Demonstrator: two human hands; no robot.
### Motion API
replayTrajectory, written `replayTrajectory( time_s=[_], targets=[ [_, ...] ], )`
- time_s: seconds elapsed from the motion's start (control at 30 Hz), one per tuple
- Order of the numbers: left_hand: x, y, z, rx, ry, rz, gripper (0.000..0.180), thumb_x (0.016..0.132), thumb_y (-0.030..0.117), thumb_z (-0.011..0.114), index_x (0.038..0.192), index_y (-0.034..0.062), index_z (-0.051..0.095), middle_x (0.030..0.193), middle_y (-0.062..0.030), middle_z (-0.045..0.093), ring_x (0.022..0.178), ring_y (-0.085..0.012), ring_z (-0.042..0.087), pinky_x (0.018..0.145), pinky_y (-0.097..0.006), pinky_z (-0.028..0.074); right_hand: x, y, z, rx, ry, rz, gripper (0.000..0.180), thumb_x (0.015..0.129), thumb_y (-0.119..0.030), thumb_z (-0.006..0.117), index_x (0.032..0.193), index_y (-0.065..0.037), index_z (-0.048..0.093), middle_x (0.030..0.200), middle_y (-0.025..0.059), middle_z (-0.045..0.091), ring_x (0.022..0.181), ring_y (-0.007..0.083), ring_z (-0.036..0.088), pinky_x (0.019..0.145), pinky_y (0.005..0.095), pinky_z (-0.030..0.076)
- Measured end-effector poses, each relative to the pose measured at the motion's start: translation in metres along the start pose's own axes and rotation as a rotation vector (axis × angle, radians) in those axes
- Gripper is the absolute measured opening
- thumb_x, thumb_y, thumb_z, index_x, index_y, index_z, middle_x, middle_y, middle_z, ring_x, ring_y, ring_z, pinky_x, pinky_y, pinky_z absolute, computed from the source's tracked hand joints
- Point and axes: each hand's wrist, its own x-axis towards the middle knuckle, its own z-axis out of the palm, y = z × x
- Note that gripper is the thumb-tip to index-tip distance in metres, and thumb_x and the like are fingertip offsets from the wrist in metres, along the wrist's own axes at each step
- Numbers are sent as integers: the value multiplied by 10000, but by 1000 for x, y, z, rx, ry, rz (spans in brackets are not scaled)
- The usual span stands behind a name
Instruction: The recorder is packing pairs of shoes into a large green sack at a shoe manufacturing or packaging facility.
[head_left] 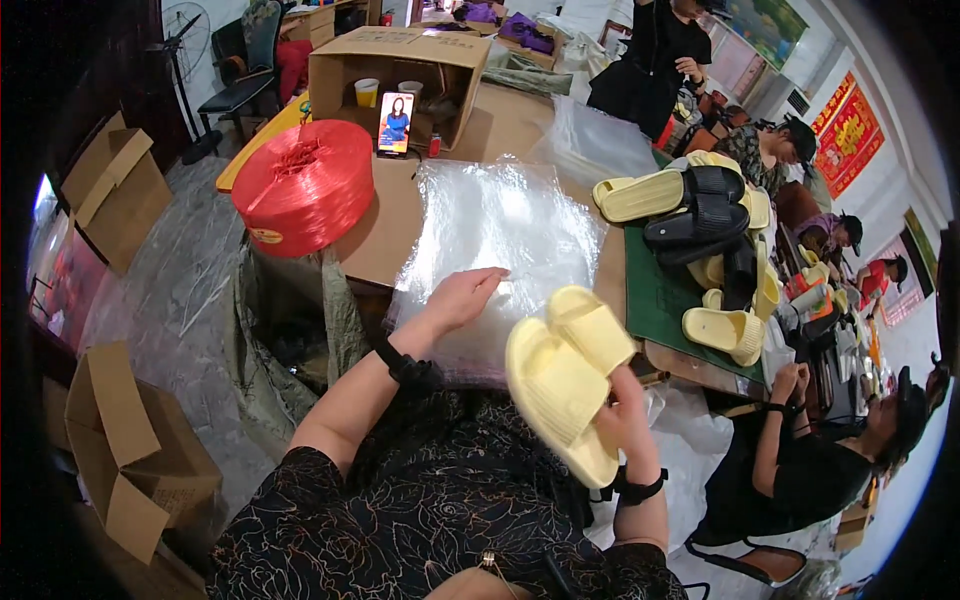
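My right hand [626, 412] is closed round a pair of pale yellow slippers [560, 385], held up and tilted just right of the bags. The two slippers lie against each other, with their ribbed straps showing. A stack of clear plastic bags [500, 220] lies flat on the table in front of me. My left hand [466, 298] rests over the middle of this stack, fingers together and tips pinched at the top bag's film.
Left of the bags stands a big roll of red plastic twine [305, 190]. Behind are a phone [396, 125] and an open cardboard box [400, 50] with cups. Yellow and black slippers [700, 215] pile on a green mat [655, 290] at right. Other people sit and stand there.
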Motion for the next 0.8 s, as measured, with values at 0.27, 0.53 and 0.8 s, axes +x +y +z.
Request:
replayTrajectory(
  time_s=[0.27,0.53,0.8],
  targets=[
    [6,33,-28,-135,-252,-34,389,1027,294,433,1353,136,574,1295,-117,631,1190,-236,582,1035,-325,416,23,-15,16,-314,-186,9,342,822,-102,616,1140,-2,541,1029,204,584,863,408,596,723,441,490],
    [-6,47,-28,277,-241,348,379,1001,268,440,1303,118,614,1428,-205,486,1348,-397,412,1150,-458,281,56,13,46,-489,35,-72,230,868,-139,631,989,10,505,980,239,553,792,455,575,688,514,464],
    [-14,77,-15,112,-319,510,356,997,224,453,1258,56,628,1427,-142,505,1378,-358,384,1170,-478,241,88,46,103,-69,-23,-39,224,971,-197,520,1136,-45,513,1203,190,560,1044,330,575,792,422,477]
  ],
)
